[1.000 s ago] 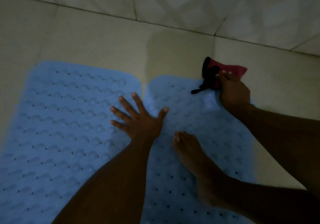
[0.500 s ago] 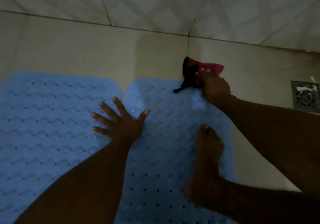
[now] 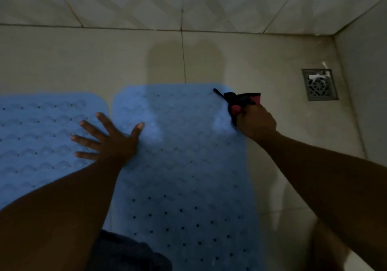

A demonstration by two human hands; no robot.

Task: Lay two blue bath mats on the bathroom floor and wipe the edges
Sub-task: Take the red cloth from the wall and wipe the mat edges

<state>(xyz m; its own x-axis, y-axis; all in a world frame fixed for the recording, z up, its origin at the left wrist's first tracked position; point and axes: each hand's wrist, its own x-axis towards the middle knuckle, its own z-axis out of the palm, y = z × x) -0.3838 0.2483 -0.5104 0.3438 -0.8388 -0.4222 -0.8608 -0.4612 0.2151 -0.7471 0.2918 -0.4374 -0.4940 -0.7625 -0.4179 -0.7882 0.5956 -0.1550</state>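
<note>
Two blue bath mats lie flat side by side on the tiled floor: the left mat [image 3: 37,132] and the right mat [image 3: 184,166], with a narrow gap between them. My left hand [image 3: 109,139] presses flat with fingers spread across the gap, touching both mats. My right hand [image 3: 256,122] is closed around a red and black cloth [image 3: 240,102] at the far right corner of the right mat. The cloth rests on the mat's edge.
A square metal floor drain [image 3: 319,84] sits at the right near the wall corner. Tiled walls [image 3: 188,0] rise behind the mats and at the right. A dark piece of clothing [image 3: 129,254] shows at the bottom. Bare floor lies between mats and wall.
My right hand has slid the cloth rightward along the mat's far edge to its right corner. The foot seen on the right mat earlier is out of view. My left hand stays pressed.
</note>
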